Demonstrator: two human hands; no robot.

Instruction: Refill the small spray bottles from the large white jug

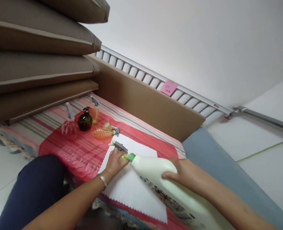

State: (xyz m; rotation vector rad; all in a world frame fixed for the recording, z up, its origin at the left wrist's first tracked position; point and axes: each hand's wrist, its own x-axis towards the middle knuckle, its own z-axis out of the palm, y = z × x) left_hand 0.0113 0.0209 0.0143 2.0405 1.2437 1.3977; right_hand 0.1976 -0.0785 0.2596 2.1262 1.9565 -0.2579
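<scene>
My right hand (183, 174) grips a large white jug (156, 171) with a green neck, tilted so its neck points at a small spray bottle. My left hand (115, 161) is closed round that small spray bottle (120, 150), of which only the grey trigger head and a bit of yellowish body show. Both rest over a white cloth (134, 188) spread on a red plastic sheet (79, 150).
On the red sheet stand a clear pinkish spray bottle (69, 126), a dark pump bottle (85, 120) and an orange spray bottle (95, 111); another orange spray bottle (104, 131) lies flat. Brown cushions (36, 64) are stacked at left. My knee (36, 188) is at lower left.
</scene>
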